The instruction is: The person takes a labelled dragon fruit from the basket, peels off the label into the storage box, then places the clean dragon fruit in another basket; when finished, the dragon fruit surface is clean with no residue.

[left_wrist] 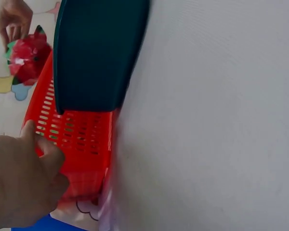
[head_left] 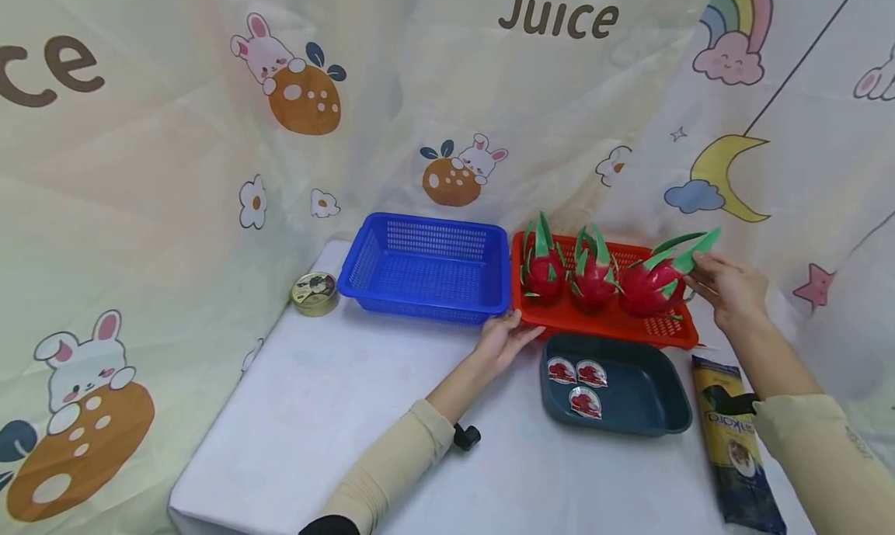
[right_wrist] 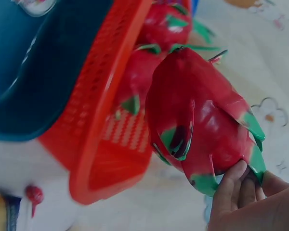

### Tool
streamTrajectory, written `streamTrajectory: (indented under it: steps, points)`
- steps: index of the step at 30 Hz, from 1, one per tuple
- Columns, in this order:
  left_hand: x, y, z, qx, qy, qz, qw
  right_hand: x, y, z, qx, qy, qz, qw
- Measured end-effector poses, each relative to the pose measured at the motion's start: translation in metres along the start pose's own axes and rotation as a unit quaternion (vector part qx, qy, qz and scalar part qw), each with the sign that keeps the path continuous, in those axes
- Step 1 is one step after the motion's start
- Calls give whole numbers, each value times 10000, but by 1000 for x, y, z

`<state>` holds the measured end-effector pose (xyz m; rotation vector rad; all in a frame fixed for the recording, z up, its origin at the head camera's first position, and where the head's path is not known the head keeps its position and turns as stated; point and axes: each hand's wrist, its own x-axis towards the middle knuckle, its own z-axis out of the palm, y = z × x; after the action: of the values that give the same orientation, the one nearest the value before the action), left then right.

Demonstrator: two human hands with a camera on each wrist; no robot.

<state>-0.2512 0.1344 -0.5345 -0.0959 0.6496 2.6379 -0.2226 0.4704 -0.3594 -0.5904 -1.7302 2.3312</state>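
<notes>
My right hand (head_left: 730, 290) pinches a red dragon fruit (right_wrist: 197, 110) by its green leaf tips, holding it tilted over the right end of a red plastic basket (head_left: 559, 311). In that basket stand two more dragon fruits, one at the left (head_left: 544, 275) and one in the middle (head_left: 594, 283), leaves upward. At the basket's front left corner, my left hand (head_left: 499, 341) grips the rim with thumb and fingers. The left wrist view shows this hand (left_wrist: 24, 178) at the basket's end; part of its grip is hidden there.
Left of the red basket is a blue basket (head_left: 437, 314), with a round tin (head_left: 315, 294) beside it. In front sits a dark teal tray (head_left: 646, 391) holding three round stickers (head_left: 585, 402). A yellow and blue packet (head_left: 737, 449) lies at the right. A patterned cloth hangs behind.
</notes>
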Motion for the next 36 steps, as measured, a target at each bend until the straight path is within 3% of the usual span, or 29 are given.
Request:
streamTrajectory:
  steps: [7,12,18,26,36]
  points:
    - [2,9,5,214,163,112,9996,18,7,-1,-139,-24,-77,9999]
    - [2,11,11,280,437,-51,9986,27,14,1,-105,111,-216,9997]
    - [2,10,13,281,684,-196,9971,35,28,3,-808,258,-267,9960]
    - [1,12,11,570,725,-72,9957,38,50,9,-1190,66,-241,9926]
    - [0,8,11,542,730,-106,9958,45,67,-13,-1158,-98,-41,9932]
